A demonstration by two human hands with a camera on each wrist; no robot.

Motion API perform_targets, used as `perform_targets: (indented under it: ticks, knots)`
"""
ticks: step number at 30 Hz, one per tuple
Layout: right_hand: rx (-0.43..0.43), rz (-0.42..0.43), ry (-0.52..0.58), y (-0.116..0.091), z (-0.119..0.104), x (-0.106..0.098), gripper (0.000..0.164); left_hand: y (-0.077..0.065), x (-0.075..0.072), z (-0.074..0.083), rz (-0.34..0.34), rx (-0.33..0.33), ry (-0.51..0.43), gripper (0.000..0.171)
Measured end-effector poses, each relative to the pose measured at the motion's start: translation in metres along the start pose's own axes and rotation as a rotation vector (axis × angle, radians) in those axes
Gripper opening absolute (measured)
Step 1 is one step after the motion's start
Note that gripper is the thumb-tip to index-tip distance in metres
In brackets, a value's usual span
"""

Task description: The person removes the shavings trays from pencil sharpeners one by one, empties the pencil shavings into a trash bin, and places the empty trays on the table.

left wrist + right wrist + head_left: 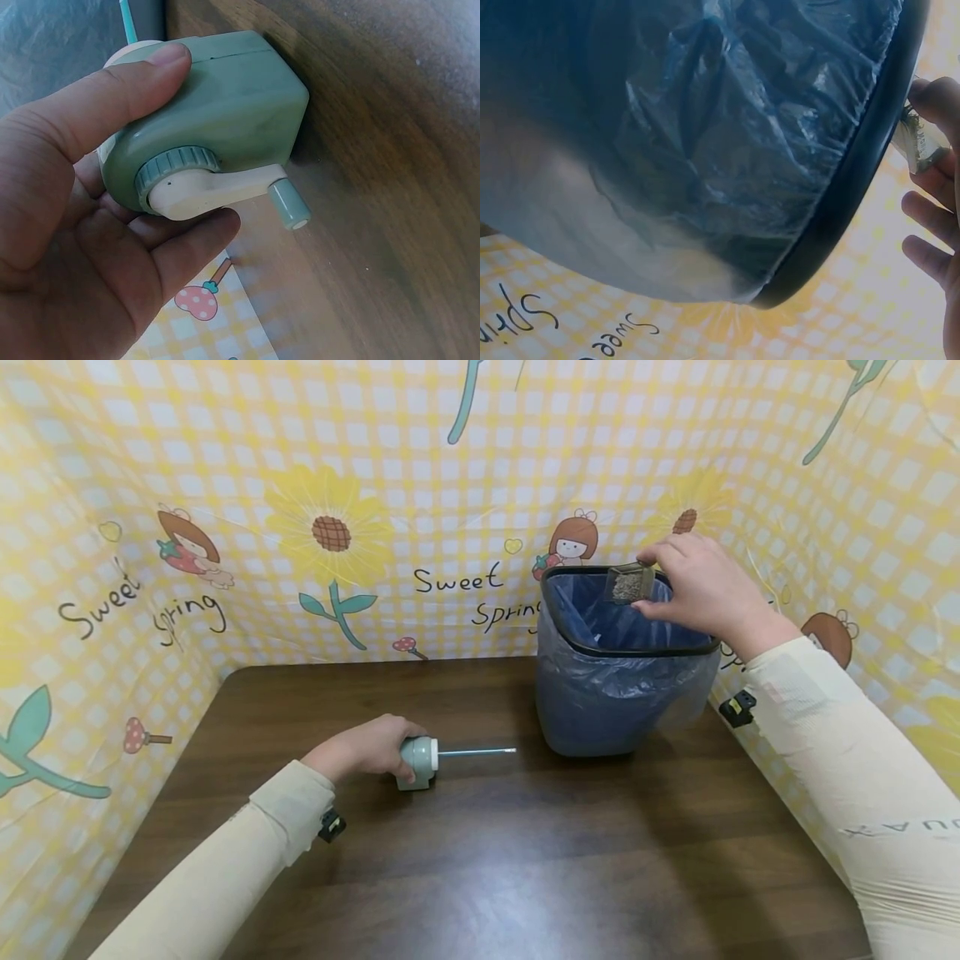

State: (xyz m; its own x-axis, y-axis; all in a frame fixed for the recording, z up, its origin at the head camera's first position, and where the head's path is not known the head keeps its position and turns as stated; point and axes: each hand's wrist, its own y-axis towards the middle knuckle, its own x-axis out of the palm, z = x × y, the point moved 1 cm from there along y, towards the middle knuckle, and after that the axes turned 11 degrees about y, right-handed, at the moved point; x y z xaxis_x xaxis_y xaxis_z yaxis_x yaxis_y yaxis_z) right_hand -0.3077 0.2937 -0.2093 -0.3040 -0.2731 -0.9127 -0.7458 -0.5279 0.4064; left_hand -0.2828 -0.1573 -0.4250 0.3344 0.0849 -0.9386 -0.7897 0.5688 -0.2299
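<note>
My left hand (pixel 378 747) grips a green crank pencil sharpener (pixel 417 764) low over the table. A light blue pencil (pixel 476 752) sticks out of the sharpener's white front and points right. In the left wrist view the thumb lies across the sharpener's body (pixel 247 97), and the cream crank (pixel 217 193) with its green knob shows. Pinched between thumb and fingers of my right hand (pixel 701 589) is a small clear shavings drawer (pixel 628 584) holding shavings. It hangs over the mouth of a trash bin (pixel 588 710). The right wrist view shows the drawer (pixel 915 146) only partly, past the rim.
The bin has a black rim (pixel 630 652) and a bluish plastic liner (pixel 727 150); it stands at the back right of the dark wooden table (pixel 480 877). Yellow checked cloth (pixel 450 510) with printed flowers and words hangs behind and at both sides.
</note>
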Motion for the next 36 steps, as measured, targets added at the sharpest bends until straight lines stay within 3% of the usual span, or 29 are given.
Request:
perform_targets:
  ticks: [20,27,36]
  knots:
    - [-0.074,-0.034,-0.072,0.002,0.0006,-0.0047,0.062,-0.0004,-0.0008,-0.0005,0.004,0.001,0.006,0.069]
    - [-0.122,-0.011,-0.077,0.0027,0.0047,-0.0068,0.061,0.0002,-0.0001,-0.0004,0.004,0.001,0.002,0.068]
    - [-0.117,-0.026,-0.105,0.0015,0.0086,-0.0071,0.062,0.0014,-0.0014,-0.0002,-0.002,-0.016,0.001,0.07]
